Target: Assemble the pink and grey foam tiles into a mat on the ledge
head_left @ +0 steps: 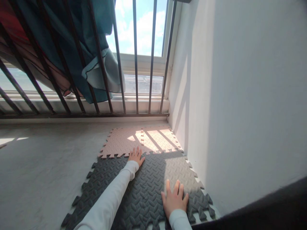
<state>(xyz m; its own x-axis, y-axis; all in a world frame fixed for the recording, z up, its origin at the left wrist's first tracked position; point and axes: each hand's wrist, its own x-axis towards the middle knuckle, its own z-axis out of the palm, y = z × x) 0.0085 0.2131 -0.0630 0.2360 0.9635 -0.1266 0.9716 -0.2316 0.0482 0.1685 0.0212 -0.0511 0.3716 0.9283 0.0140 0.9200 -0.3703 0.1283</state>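
The left hand [136, 156] is lying flat with fingers spread, pressing on the seam where the grey mat [144, 195] is meeting the pink mat [124, 142]. Its fingertips are resting on the pink mat's toothed edge, while the white sleeve [112, 198] is stretching back across the grey one. The right hand [174, 199] is also lying flat and spread, palm down on the grey mat near its near edge, holding nothing.

Both mats are lying on the floor [48, 166] in the corner, just beside the wall [240, 111], with the pink one farther off, toward the window bars [135, 64]. The seam is running left to right, across the line of the arms. The left hand is the one on it; the right is sitting well back from it, closer to the wall. Sun is falling across the pink mat and the right part of the grey one. Cloth [72, 51] is hanging behind the bars.
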